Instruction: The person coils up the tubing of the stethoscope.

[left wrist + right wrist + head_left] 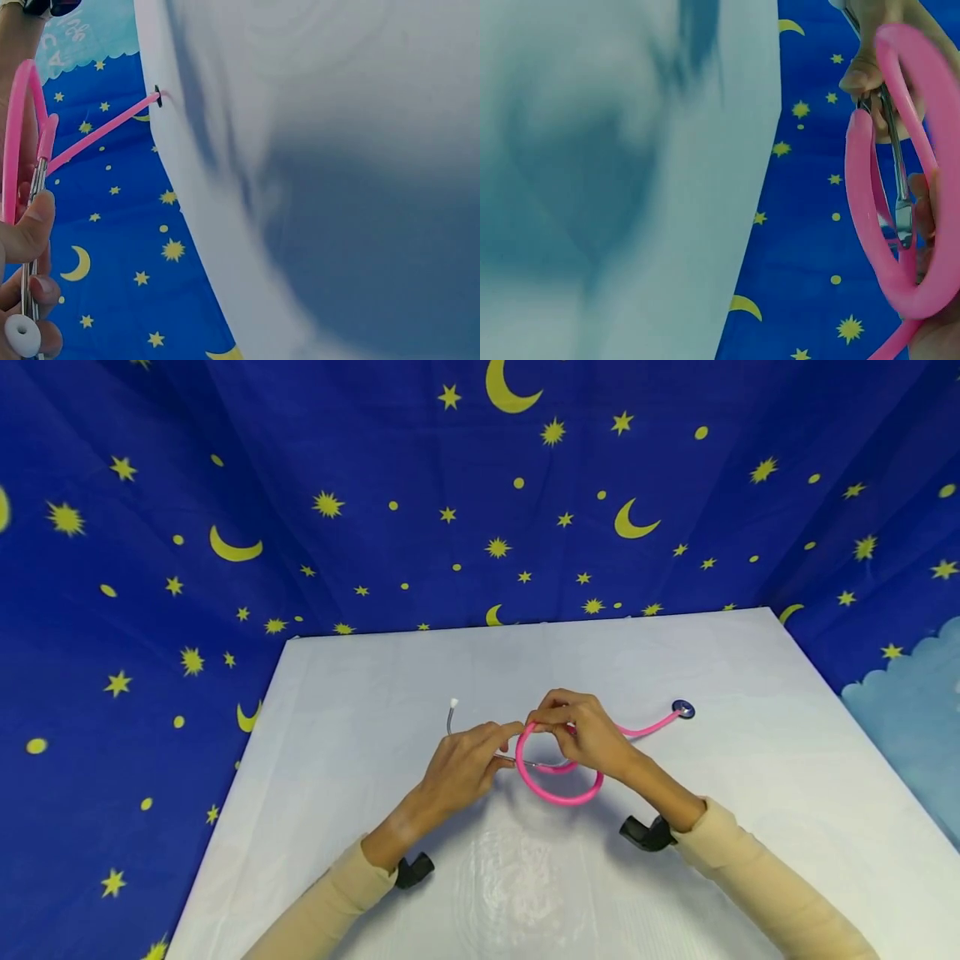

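A stethoscope with pink tubing (558,799) is held up over the table between both hands. My left hand (465,764) grips its metal ear tubes (40,180), thumb on one side and fingers on the other. A white ear tip (22,335) sticks out past the fingers in the left wrist view. With fingertips and thumb, my right hand (588,731) pinches the tubing, which hangs in a loop below it. The metal fork (902,221) shows through the loop in the right wrist view. Beyond the right hand, the tubing runs to the dark chestpiece (683,708).
A white-covered table (360,693) lies under the hands. Behind it and at the sides hangs a blue curtain (405,452) with yellow moons and stars. Black mounts (415,870) jut from both wrists, near the beige sleeves.
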A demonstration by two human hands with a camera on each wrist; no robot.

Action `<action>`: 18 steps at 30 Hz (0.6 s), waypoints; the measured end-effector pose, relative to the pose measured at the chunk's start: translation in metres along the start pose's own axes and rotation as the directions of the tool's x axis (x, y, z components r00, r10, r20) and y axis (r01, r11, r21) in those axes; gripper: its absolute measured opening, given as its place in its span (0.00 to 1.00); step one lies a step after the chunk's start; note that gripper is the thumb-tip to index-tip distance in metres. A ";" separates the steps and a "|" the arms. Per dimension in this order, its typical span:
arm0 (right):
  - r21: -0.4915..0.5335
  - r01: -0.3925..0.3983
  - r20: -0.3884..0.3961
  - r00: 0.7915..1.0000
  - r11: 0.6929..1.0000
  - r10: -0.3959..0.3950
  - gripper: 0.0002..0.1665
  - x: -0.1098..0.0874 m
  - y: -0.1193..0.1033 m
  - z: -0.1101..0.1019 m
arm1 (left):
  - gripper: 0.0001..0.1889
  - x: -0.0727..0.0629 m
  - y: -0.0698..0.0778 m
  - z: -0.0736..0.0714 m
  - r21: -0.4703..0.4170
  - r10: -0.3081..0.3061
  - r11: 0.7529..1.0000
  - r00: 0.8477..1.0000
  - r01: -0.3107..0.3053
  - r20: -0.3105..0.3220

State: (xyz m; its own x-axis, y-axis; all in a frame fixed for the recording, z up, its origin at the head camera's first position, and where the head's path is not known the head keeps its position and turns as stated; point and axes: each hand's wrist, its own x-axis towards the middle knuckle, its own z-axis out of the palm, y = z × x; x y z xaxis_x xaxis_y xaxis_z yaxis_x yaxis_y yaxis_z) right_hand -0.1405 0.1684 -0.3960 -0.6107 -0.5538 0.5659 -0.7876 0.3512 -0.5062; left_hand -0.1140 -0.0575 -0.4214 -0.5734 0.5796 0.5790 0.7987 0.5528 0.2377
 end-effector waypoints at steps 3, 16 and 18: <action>0.004 -0.015 -0.017 1.000 1.000 0.015 0.15 0.001 0.001 0.000 | 0.24 -0.001 0.001 -0.001 0.008 0.042 0.999 0.999 -0.042 -0.013; 0.010 -0.090 -0.094 0.991 0.996 0.090 0.10 0.007 0.011 -0.004 | 0.14 -0.001 0.007 0.000 0.036 0.153 0.988 0.988 -0.152 -0.025; 0.020 -0.115 -0.102 0.988 0.993 0.116 0.09 0.007 0.014 -0.005 | 0.15 -0.001 0.008 0.000 0.040 0.169 0.985 0.985 -0.167 -0.032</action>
State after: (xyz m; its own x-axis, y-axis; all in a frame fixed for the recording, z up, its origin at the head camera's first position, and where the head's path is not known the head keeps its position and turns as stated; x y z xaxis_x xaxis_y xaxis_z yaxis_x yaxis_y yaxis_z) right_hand -0.1563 0.1730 -0.3957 -0.7032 -0.4294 0.5667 -0.7106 0.3977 -0.5805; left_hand -0.1072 -0.0535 -0.4200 -0.4243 0.6448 0.6358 0.8754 0.4716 0.1060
